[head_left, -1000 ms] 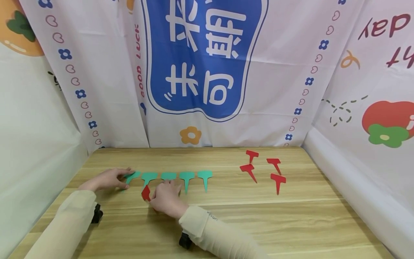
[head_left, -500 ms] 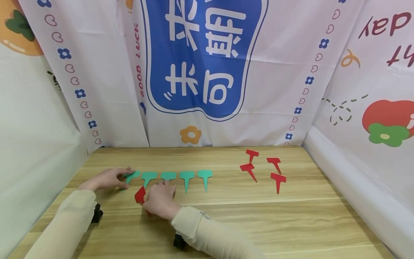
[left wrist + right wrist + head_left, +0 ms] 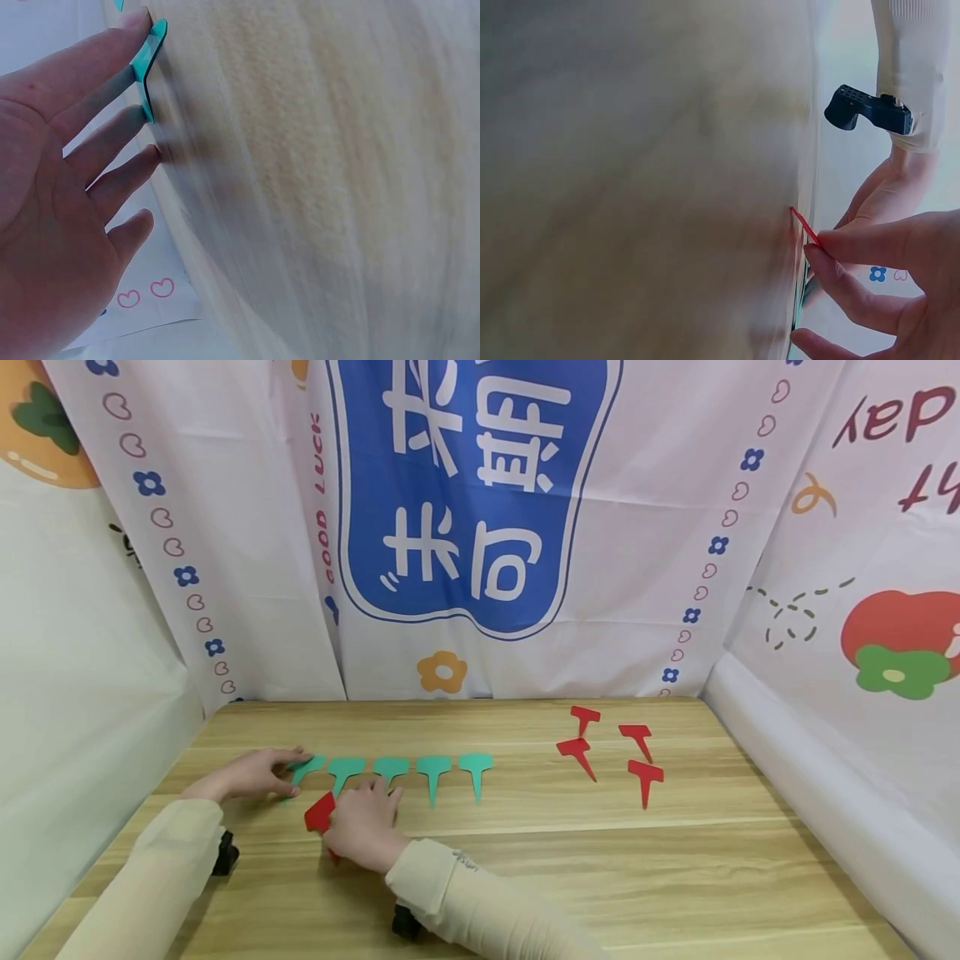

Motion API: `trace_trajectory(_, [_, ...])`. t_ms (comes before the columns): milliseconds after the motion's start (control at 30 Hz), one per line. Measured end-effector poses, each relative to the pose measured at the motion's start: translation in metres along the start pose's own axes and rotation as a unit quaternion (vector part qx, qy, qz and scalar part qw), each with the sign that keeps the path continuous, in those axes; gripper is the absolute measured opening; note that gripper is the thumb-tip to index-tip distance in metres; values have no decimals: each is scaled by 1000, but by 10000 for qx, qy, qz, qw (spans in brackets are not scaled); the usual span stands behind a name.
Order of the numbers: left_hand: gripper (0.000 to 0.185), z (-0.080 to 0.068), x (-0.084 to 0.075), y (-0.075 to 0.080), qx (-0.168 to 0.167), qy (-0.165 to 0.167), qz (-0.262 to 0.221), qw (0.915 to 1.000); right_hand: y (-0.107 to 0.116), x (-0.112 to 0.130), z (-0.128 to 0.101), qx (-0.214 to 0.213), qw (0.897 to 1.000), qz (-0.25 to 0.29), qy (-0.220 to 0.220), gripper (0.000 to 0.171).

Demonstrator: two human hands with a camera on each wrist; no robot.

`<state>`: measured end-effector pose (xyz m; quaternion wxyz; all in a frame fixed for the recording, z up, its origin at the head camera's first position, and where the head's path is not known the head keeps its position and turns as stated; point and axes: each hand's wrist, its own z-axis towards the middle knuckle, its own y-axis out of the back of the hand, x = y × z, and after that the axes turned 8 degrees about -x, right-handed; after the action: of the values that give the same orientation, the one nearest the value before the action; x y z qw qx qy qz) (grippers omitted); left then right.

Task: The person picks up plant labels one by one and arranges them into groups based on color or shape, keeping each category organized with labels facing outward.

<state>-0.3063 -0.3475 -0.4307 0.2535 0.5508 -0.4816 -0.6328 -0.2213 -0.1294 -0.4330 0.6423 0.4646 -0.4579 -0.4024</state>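
A row of several green T-shaped plant tags (image 3: 433, 767) lies on the wooden table (image 3: 525, 860). My left hand (image 3: 251, 774) rests flat with straight fingers touching the leftmost green tag (image 3: 306, 767), which shows at my fingertips (image 3: 148, 52) in the left wrist view. My right hand (image 3: 362, 823) pinches a red tag (image 3: 320, 812) just in front of the green row; in the right wrist view this red tag (image 3: 805, 227) shows edge-on between thumb and fingers.
Several red tags (image 3: 609, 746) lie loose at the far right of the table. Printed cloth (image 3: 480, 527) hangs behind and on both sides. A black wrist camera mount (image 3: 225, 853) sits by the left sleeve.
My right hand has carried the red tag leftward along the front of the green row. The left hand has stayed on the leftmost green tag.
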Motion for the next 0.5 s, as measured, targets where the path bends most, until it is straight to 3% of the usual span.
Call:
trace_trajectory(267, [73,0,0,0,-8,-30,-8,10000,-3,7,0,-11,9998,-176,-76,36])
trace_trajectory(500, [73,0,0,0,-29,-22,-39,10000,-3,13,-1,-33,9997,-232,-108,31])
